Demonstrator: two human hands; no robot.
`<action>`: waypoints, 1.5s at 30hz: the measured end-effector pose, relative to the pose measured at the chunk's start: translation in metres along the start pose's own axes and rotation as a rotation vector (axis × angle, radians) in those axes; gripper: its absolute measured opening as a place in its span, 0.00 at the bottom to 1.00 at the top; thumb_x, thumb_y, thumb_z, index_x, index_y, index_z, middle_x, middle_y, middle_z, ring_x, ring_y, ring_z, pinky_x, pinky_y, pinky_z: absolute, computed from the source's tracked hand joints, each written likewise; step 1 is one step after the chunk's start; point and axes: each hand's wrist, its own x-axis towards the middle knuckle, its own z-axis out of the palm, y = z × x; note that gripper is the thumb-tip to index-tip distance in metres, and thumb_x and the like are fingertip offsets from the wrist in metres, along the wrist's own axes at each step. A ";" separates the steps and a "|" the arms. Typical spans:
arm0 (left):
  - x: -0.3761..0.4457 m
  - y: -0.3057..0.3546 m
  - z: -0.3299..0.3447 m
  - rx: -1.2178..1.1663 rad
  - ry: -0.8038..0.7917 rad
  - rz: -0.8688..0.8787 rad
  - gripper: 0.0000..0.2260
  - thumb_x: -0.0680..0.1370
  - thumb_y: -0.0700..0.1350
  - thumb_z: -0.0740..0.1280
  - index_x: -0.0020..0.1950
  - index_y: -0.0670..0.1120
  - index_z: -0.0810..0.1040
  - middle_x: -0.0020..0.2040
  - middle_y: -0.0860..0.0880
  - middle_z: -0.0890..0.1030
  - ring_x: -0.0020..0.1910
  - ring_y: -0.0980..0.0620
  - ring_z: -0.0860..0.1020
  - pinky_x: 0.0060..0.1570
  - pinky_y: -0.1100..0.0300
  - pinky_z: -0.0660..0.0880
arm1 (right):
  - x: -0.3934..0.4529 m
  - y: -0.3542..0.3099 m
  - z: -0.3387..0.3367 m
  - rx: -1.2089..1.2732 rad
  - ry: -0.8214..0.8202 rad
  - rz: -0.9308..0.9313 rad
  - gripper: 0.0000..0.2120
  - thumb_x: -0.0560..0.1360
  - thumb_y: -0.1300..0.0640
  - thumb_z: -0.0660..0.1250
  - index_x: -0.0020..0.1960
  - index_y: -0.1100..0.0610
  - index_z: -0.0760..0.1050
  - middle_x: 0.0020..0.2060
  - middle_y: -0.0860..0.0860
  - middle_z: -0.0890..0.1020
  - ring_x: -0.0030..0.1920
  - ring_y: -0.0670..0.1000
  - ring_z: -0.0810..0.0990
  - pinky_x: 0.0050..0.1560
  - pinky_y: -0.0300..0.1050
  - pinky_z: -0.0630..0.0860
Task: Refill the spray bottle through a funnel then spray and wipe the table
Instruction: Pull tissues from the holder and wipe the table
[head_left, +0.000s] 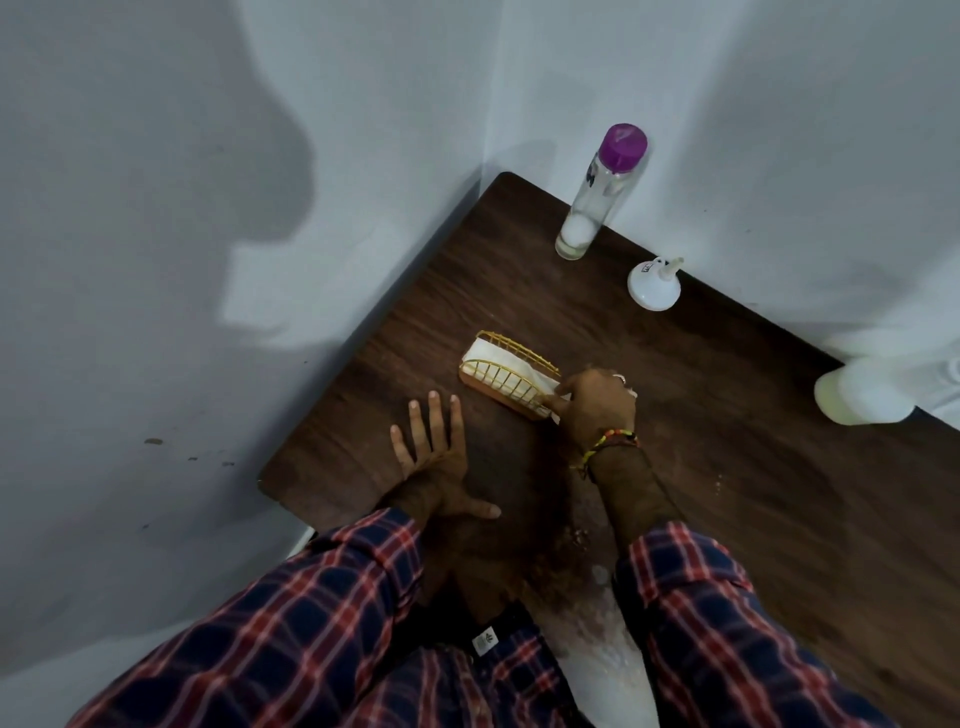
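Head view: right hand (597, 402) pinching napkin (511, 371).

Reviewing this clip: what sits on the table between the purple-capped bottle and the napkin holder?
Nothing: in the head view only bare dark wood separates the purple-capped bottle from the napkin holder. The white funnel lies off to the right.

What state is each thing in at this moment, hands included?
Left hand: open, fingers spread flat on the table.
Right hand: pinching a napkin at the holder's near end.
Napkin holder: gold wire, on the table, napkins inside.
Clear bottle: upright, purple cap on, nearly empty.
Funnel: white, resting mouth-down, spout up.
White bottle: at the right edge, overexposed, state unclear.
Table: wet with droplets near the person.
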 end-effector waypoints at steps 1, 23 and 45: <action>0.000 0.000 0.000 0.003 0.002 0.001 0.72 0.58 0.73 0.74 0.73 0.45 0.21 0.71 0.39 0.20 0.70 0.33 0.23 0.67 0.31 0.31 | 0.001 0.000 -0.002 -0.016 -0.012 -0.006 0.16 0.73 0.41 0.71 0.55 0.49 0.83 0.53 0.52 0.82 0.58 0.57 0.76 0.58 0.51 0.73; -0.004 0.002 -0.002 0.010 0.010 -0.008 0.72 0.58 0.72 0.74 0.73 0.44 0.22 0.72 0.38 0.21 0.70 0.34 0.23 0.67 0.31 0.31 | -0.023 -0.033 -0.022 0.220 0.248 -0.259 0.07 0.81 0.54 0.59 0.53 0.56 0.73 0.52 0.55 0.79 0.53 0.56 0.76 0.48 0.49 0.70; -0.002 -0.004 0.001 -0.033 0.025 0.036 0.72 0.59 0.71 0.75 0.73 0.44 0.22 0.72 0.39 0.21 0.70 0.34 0.22 0.66 0.32 0.29 | 0.002 -0.055 -0.019 1.259 0.114 0.380 0.08 0.77 0.63 0.68 0.42 0.52 0.80 0.46 0.56 0.84 0.40 0.52 0.81 0.32 0.43 0.80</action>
